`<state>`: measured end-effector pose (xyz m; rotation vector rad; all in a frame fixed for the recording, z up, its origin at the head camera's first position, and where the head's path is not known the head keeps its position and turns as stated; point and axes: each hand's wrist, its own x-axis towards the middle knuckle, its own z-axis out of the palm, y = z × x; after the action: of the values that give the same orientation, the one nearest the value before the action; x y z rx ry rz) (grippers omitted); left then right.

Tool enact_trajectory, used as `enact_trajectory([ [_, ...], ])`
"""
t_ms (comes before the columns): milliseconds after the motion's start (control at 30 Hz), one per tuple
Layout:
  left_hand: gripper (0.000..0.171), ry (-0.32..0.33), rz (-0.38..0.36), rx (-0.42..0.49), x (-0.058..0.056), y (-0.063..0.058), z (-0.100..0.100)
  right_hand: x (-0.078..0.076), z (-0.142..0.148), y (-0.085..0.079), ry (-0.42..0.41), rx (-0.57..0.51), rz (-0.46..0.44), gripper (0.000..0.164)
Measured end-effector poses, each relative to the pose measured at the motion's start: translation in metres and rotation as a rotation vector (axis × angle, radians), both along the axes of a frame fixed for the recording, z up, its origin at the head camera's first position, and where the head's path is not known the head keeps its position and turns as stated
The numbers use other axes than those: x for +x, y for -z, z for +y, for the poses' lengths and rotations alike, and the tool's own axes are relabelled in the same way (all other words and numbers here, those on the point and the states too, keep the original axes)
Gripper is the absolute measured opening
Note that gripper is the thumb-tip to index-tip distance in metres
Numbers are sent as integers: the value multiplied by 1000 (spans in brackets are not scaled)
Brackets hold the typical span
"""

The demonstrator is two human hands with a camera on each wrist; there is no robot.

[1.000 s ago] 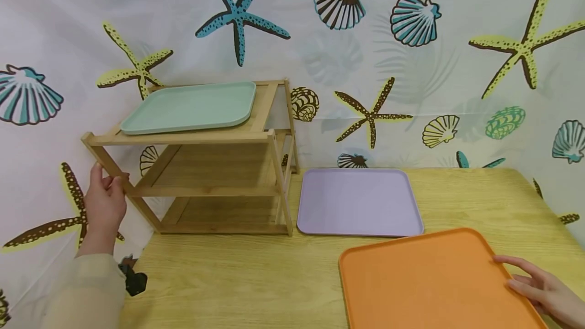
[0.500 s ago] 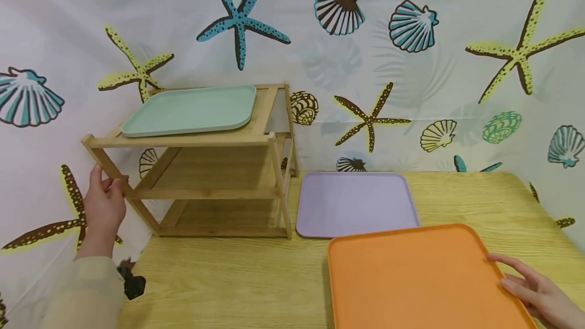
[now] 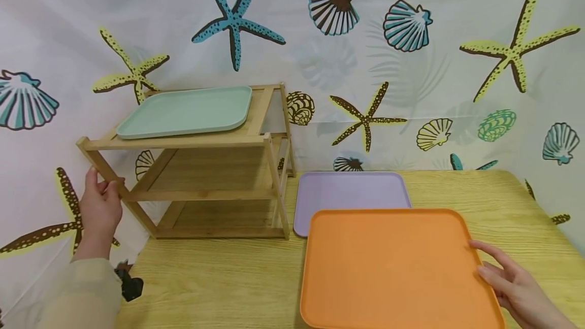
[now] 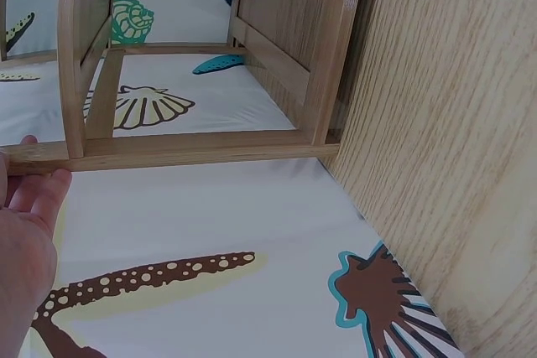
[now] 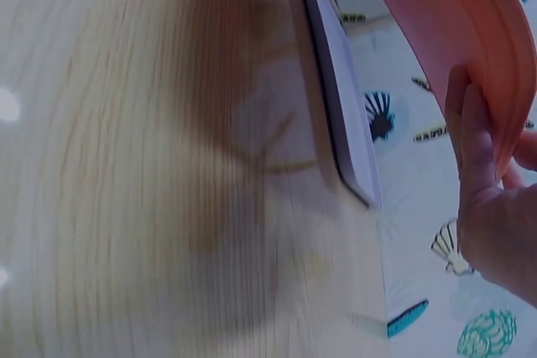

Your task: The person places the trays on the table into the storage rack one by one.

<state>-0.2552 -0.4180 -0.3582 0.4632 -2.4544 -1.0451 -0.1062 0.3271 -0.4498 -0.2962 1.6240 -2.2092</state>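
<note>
Orange tray (image 3: 393, 268) lies near right in the head view, its right edge pinched in the grip of the right hand (image 3: 516, 281), partly hiding a lilac tray (image 3: 352, 190) on the counter (image 3: 219, 283); at left, the left hand (image 3: 100, 209) grips a wooden rack (image 3: 201, 195) bearing a mint tray (image 3: 187, 110). Left wrist view: fingers curl round the rack's post. Right wrist view: fingers press the orange tray's underside, above the counter.

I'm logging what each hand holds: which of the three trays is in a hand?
The orange tray, its edge held by the right hand. The purple tray lies on the table, and the pale green tray rests on top of the rack.
</note>
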Motion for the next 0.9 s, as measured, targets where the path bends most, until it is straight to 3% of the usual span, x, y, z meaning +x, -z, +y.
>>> enact_trajectory([
  [267,55,3,-7,7,1,1,1,-3,-33,-1,-70,-127,25,51],
  [733,53,26,6,-19,0,0,-1,-1,-88,-8,-44,-138,127,50],
  [900,53,31,2,-17,1,0,-3,1,-108,-11,-20,-148,122,47],
])
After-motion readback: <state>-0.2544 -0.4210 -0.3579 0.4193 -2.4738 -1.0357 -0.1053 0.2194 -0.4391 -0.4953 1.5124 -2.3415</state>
